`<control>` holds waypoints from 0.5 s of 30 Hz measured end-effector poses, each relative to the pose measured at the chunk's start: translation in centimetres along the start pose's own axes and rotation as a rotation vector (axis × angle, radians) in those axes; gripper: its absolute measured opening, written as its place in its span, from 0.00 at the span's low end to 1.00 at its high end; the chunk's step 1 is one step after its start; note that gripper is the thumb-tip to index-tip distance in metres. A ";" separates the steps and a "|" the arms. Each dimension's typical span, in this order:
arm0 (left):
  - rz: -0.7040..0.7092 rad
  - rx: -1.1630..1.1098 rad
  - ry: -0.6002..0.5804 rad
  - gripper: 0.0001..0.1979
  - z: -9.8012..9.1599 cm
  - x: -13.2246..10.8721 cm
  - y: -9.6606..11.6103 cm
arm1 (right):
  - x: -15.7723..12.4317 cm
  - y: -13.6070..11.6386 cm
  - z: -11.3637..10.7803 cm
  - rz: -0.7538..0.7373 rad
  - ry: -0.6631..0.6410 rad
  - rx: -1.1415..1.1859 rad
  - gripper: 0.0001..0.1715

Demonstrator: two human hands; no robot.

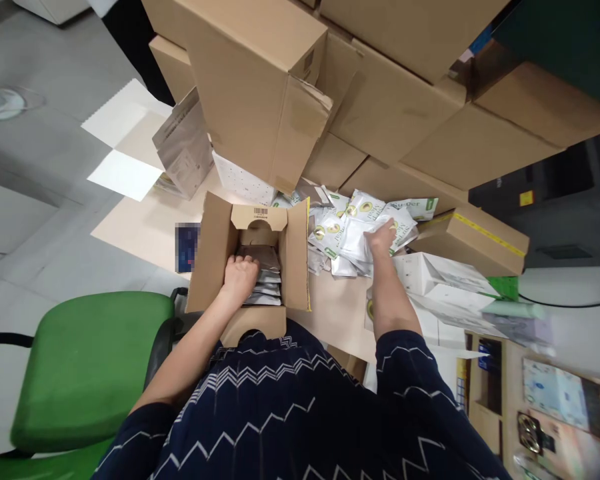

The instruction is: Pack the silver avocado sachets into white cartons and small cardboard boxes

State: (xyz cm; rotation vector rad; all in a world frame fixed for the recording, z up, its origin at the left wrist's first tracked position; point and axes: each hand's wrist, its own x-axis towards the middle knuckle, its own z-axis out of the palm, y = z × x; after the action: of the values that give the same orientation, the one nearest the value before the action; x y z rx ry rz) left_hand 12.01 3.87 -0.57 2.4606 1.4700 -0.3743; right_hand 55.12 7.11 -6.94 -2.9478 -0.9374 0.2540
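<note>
An open cardboard box (296, 257) stands in front of me with its flaps spread. Several flat packets (267, 287) are stacked in a row inside it. My left hand (241, 275) reaches into the box at its left side, fingers curled down against the packets; what lies under the fingers is hidden. To the right of the box is a loose heap of white and green packets with avocado pictures (363, 207). My right hand (381, 237) is on this heap, its fingers closed at the edge of a plain white packet (355, 241).
Large cardboard boxes (250, 73) rise behind the heap. A smaller carton with yellow tape (473, 240) and white paper bags (440, 277) stand at the right. A brown pouch (187, 150) is at the back left, and a green chair (95, 360) is beside me.
</note>
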 end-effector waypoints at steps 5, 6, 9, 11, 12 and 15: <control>0.000 -0.012 0.000 0.19 -0.1 0.0 0.1 | 0.8 1.3 -0.3 -0.059 -0.146 0.022 0.35; -0.001 -0.007 -0.003 0.19 -0.1 0.0 0.2 | 0.7 1.5 -0.2 -0.055 -0.153 0.020 0.34; 0.001 0.022 -0.005 0.20 -0.1 -0.1 0.3 | 0.3 1.7 0.3 -0.144 -0.166 -0.022 0.44; -0.002 0.038 -0.004 0.20 -0.1 -0.2 0.3 | 0.0 1.4 0.7 -0.271 -0.215 -0.098 0.54; -0.004 0.041 -0.006 0.19 -0.2 -0.2 0.3 | 0.0 1.1 0.8 -0.325 -0.248 -0.145 0.58; -0.011 0.038 -0.020 0.19 -0.2 -0.2 0.4 | 0.2 0.0 0.9 -0.389 -0.334 -0.264 0.65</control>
State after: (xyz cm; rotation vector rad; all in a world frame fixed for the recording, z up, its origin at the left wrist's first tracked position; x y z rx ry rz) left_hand 12.26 3.62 -0.31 2.4716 1.4820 -0.4318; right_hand 55.11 7.21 -7.83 -2.9076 -1.6765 0.6639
